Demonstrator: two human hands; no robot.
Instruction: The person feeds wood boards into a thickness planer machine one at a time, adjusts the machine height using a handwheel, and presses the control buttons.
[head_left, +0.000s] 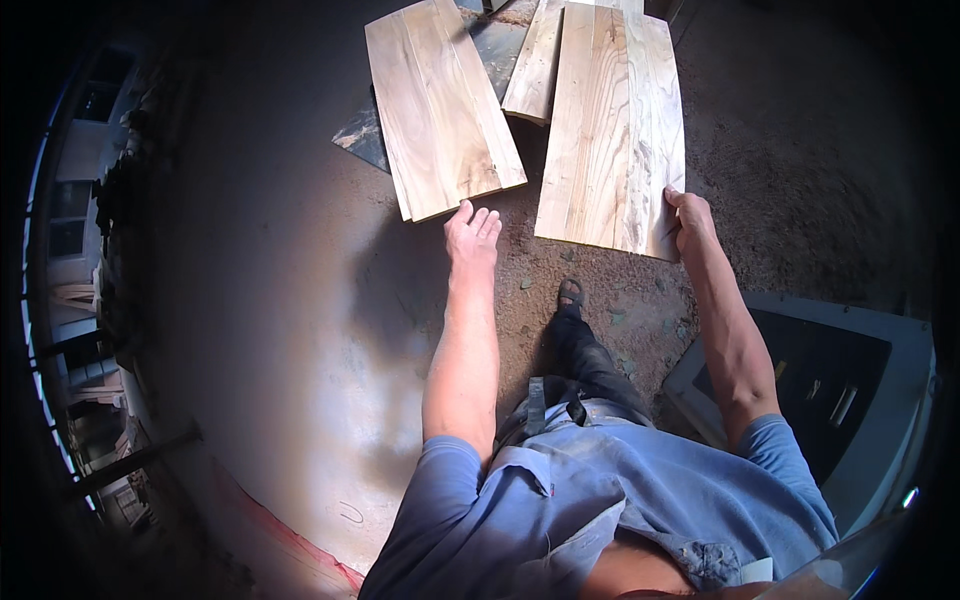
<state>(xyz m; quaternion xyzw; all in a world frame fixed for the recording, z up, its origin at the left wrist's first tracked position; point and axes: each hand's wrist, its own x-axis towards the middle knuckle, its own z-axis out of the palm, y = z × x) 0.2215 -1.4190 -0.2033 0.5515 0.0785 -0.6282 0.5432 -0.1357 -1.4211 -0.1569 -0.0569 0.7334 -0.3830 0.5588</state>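
Note:
My right hand grips the near right corner of a wide wooden panel, thumb on top and the other fingers mostly hidden beneath. This panel is made of several edge-joined boards with strong grain. To its left, a second wooden panel of joined boards slants away from me. At that panel's near edge is my left hand, fingers spread and nothing held; whether the fingertips touch the edge I cannot tell. Between the two, partly covered by the right panel, a third wooden piece sits further back.
A dark flat sheet or surface with wood dust shows under the left panel. Leaves and debris lie on the earthen floor around my foot. A grey cabinet-like machine stands close at right. Stacked wood pieces line the far left.

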